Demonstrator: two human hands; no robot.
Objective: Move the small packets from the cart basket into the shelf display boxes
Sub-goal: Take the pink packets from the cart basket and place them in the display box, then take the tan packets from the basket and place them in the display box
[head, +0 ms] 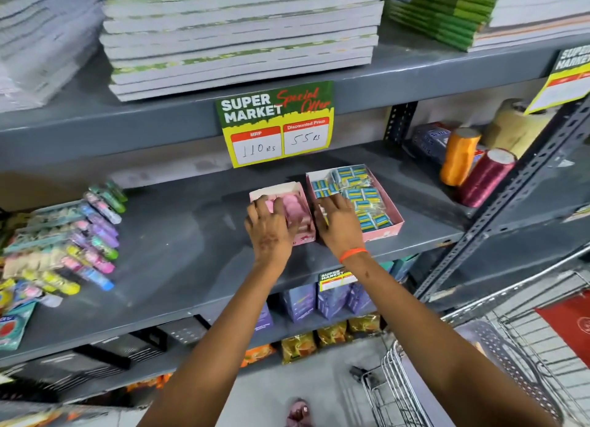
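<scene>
Two pink display boxes stand side by side on the grey middle shelf [178, 235]. The smaller left box [303, 232] holds pink packets [295, 206]. The wider right box [388, 232] is filled with several blue and yellow packets [357, 187]. My left hand [269, 227] rests on the left box's front corner, fingers spread over the pink packets. My right hand [340, 227], an orange band at its wrist, lies flat on the near left part of the right box, fingers on the blue packets. The wire cart basket [498, 356] sits at the lower right; its contents are not visible.
A price sign [276, 125] hangs from the upper shelf edge just above the boxes. Thread spools [459, 157] stand right of the boxes, coloured packs [92, 235] lie at the shelf's left. Notebook stacks [239, 34] fill the top shelf. A slanted metal upright [510, 200] runs at right.
</scene>
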